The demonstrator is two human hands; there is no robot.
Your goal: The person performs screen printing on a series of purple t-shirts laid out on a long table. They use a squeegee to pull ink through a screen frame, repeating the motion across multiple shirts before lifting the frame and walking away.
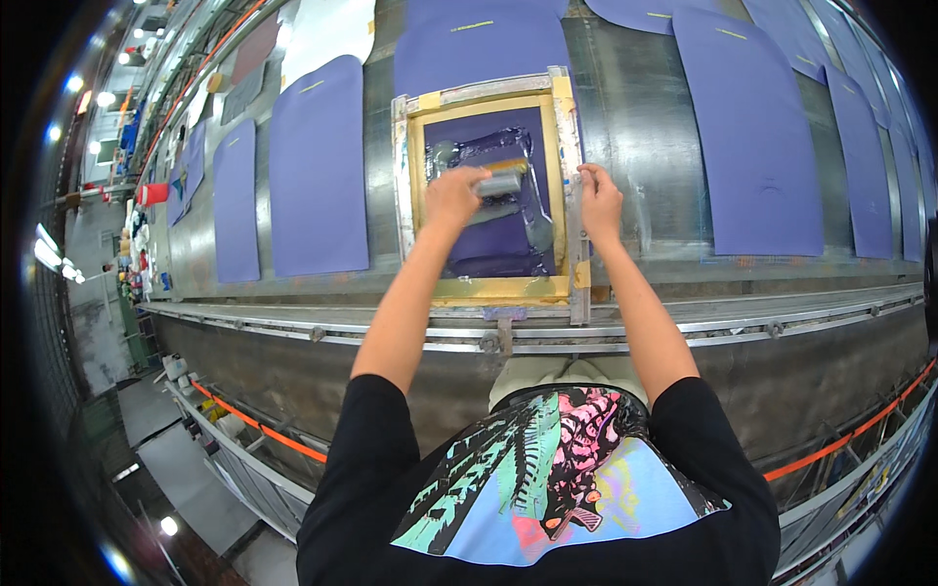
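Observation:
A screen printing frame (489,288), its inner border covered in yellow tape, lies flat on the long metal table before me. Inside it, glossy wet ink (538,230) is smeared over the dark purple mesh (489,239). My left hand (453,200) is closed round a squeegee (504,180) with a pale blade and an orange-yellow upper edge, held over the upper middle of the mesh. On the frame's right side rail, my right hand (601,203) grips the outer edge with curled fingers. The squeegee's grip is partly hidden by my left fingers.
Purple fabric panels (752,146) lie flat to the right, and another purple panel (320,176) lies to the left. Beyond the frame is a further purple piece (479,44). A metal rail (625,340) with small stops runs along the table's near edge, just below the frame.

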